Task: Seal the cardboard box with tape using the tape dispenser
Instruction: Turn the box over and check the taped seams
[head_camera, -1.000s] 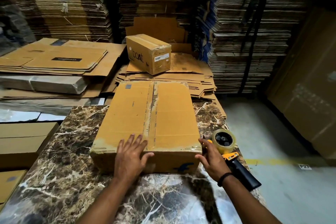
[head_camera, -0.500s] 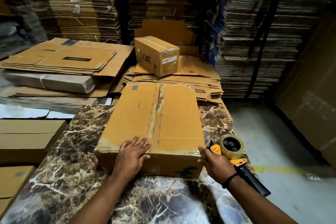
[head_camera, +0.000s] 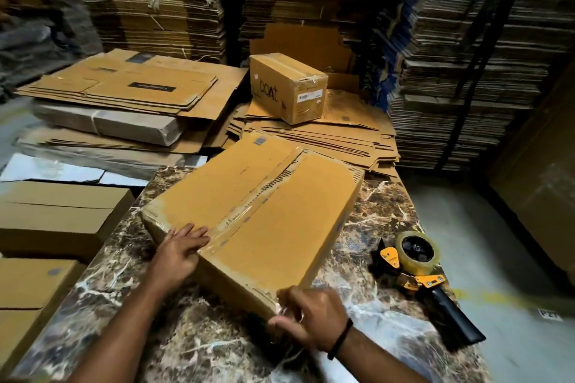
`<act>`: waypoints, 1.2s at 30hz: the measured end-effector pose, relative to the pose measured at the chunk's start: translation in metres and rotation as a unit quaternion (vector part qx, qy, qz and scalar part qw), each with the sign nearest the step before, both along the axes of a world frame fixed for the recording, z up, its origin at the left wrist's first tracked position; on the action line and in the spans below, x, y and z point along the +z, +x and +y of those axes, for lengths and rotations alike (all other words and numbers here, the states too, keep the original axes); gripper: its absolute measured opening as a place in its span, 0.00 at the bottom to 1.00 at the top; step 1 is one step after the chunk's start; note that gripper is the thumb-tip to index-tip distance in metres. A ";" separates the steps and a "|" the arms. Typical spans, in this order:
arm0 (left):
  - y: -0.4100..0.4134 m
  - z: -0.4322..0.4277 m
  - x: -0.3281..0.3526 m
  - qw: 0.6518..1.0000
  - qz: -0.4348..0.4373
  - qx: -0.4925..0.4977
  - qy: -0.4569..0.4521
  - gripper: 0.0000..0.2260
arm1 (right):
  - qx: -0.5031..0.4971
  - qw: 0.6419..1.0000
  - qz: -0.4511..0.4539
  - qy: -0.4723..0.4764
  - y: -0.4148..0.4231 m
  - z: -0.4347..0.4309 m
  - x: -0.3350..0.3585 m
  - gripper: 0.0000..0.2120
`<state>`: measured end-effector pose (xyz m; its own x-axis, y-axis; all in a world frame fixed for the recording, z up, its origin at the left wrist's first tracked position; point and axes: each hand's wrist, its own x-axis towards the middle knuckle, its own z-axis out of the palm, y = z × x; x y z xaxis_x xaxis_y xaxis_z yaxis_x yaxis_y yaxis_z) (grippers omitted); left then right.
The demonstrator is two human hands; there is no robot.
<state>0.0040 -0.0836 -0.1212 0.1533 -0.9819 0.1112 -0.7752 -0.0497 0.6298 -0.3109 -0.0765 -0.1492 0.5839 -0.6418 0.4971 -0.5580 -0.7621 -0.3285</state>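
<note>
Marble-pattern table (head_camera: 382,208) up front. Behind it, a small sealed box (head_camera: 287,90) printed "boAt" sits on a pile of flattened cartons (head_camera: 326,137). More flat cardboard sheets (head_camera: 124,87) behind-left of the table, tall cardboard stacks (head_camera: 466,71) farther back. Grey floor (head_camera: 466,227) right of it.

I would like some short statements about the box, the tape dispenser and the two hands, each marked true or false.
1. The tape dispenser lies on the marble table, to the right of the cardboard box. True.
2. The right hand holds the tape dispenser. False: it is at the near corner of the cardboard box, and nobody holds the dispenser.
3. The left hand rests on the near edge of the box, beside the centre seam. True.
4. The box stands square to the table edge. False: it lies turned at an angle.
5. The centre seam has no tape on it. False: clear tape runs along it.
</note>
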 end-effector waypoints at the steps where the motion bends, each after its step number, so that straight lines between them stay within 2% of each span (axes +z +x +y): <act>1: -0.008 0.001 0.000 0.999 0.009 0.035 -0.021 0.22 | -0.041 0.998 -0.040 0.019 -0.005 -0.011 0.008 0.20; 3: -0.033 0.002 0.003 0.988 0.029 0.135 -0.067 0.19 | -0.169 0.976 -0.101 0.090 -0.013 -0.041 0.030 0.26; 5: -0.063 0.003 0.009 0.962 0.133 0.228 -0.066 0.21 | -0.287 0.926 -0.103 0.221 -0.019 -0.072 0.047 0.34; 6: -0.075 0.003 0.011 0.945 0.206 0.250 -0.048 0.24 | -0.310 0.900 -0.090 0.292 -0.020 -0.084 0.050 0.38; 8: -0.089 0.000 0.012 0.922 0.287 0.257 -0.036 0.29 | -0.274 0.873 -0.105 0.390 -0.015 -0.093 0.049 0.43; 10: -0.083 -0.004 0.010 0.923 0.282 0.257 -0.049 0.30 | -0.222 0.862 -0.138 0.434 -0.004 -0.088 0.044 0.43; 16: -0.014 -0.009 0.016 0.945 0.226 0.229 -0.063 0.33 | -0.248 0.848 -0.117 0.453 0.040 -0.041 0.030 0.47; 20: 0.025 -0.018 0.015 0.958 0.225 0.177 -0.033 0.31 | -0.304 0.852 0.035 0.424 0.056 -0.011 0.034 0.46; 22: 0.036 -0.021 0.011 0.968 0.196 0.154 -0.015 0.31 | -0.336 0.863 0.097 0.364 0.048 -0.012 0.040 0.40; 25: 0.039 -0.026 0.008 0.975 0.149 0.163 -0.031 0.35 | -0.391 0.875 0.047 0.280 0.023 -0.047 0.055 0.28; 28: 0.029 -0.024 0.006 0.968 0.100 0.228 -0.023 0.37 | -0.450 0.859 0.057 0.237 -0.006 -0.112 0.072 0.28; 32: 0.010 -0.021 0.000 0.957 0.153 0.247 -0.015 0.35 | -0.412 0.838 0.118 0.338 -0.030 -0.171 0.068 0.35; 34: 0.008 -0.021 -0.001 0.951 0.191 0.243 -0.010 0.32 | -0.377 0.838 0.064 0.390 -0.035 -0.180 0.062 0.36; 36: 0.012 -0.024 0.002 0.948 0.220 0.229 -0.023 0.28 | -0.367 0.839 -0.021 0.402 -0.036 -0.182 0.062 0.36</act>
